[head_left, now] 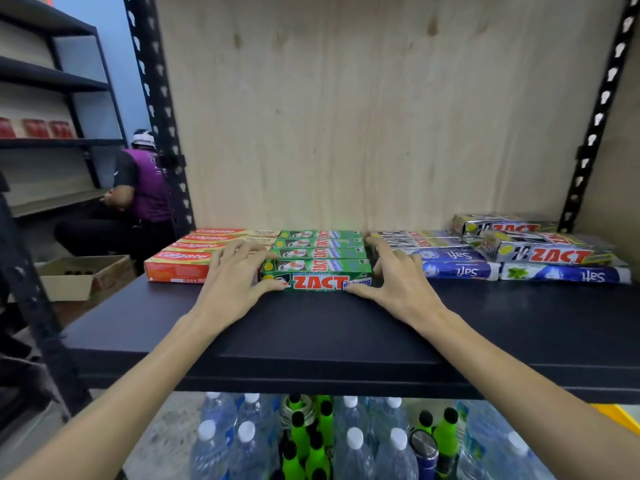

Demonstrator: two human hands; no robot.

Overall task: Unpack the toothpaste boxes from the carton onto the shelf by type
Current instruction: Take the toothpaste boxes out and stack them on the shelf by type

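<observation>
Fingers (239,252) of the left hand (235,278) lie spread and nearly straight at the left end of the green boxes (317,258), while the right hand (398,277) mirrors it at the right end — both thumbs rest against the front face of the nearest green box (316,277). Neither hand curls round anything; they seem to be squaring the green row so it sits flush. On the shelf (311,327) the boxes already lie by type: red boxes (194,254) on the left touching the green ones, then silver boxes (530,242) stacked over and behind blue boxes (485,270) on the right. A carton (79,275) stands on the floor at the left — whether it is the source carton I cannot tell. Bottles (349,441) stand below.
</observation>
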